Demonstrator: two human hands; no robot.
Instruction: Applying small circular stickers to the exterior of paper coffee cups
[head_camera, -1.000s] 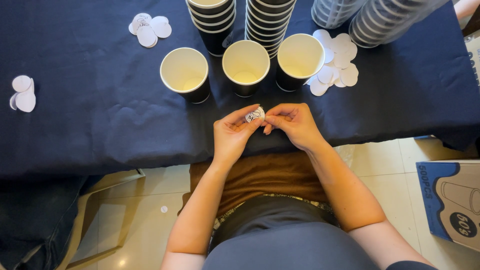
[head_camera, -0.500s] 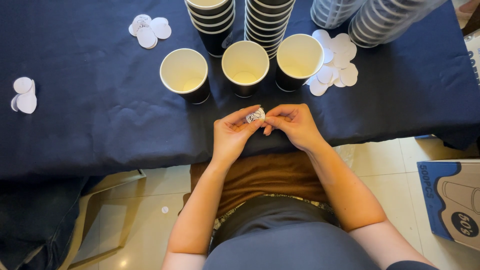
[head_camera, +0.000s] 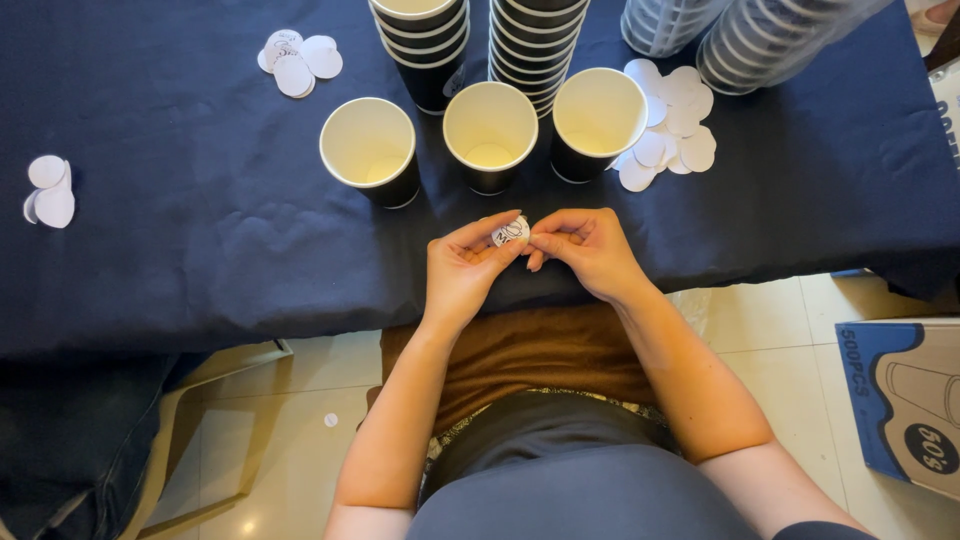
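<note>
A small round white sticker (head_camera: 510, 232) with a dark print is pinched between the fingertips of my left hand (head_camera: 462, 270) and my right hand (head_camera: 590, 252), just above the near edge of the dark blue tablecloth (head_camera: 180, 200). Beyond my hands stand three black paper cups with cream insides: a left cup (head_camera: 368, 148), a middle cup (head_camera: 490, 132) and a right cup (head_camera: 598, 118). All three stand upright and open.
Two stacks of black cups (head_camera: 420, 40) (head_camera: 535, 45) rise behind the row, with stacks of clear lids (head_camera: 765, 40) at the far right. White round discs lie in piles beside the right cup (head_camera: 668, 125), at top left (head_camera: 295, 62) and at the left edge (head_camera: 48, 190). A blue cardboard box (head_camera: 905, 400) sits on the floor.
</note>
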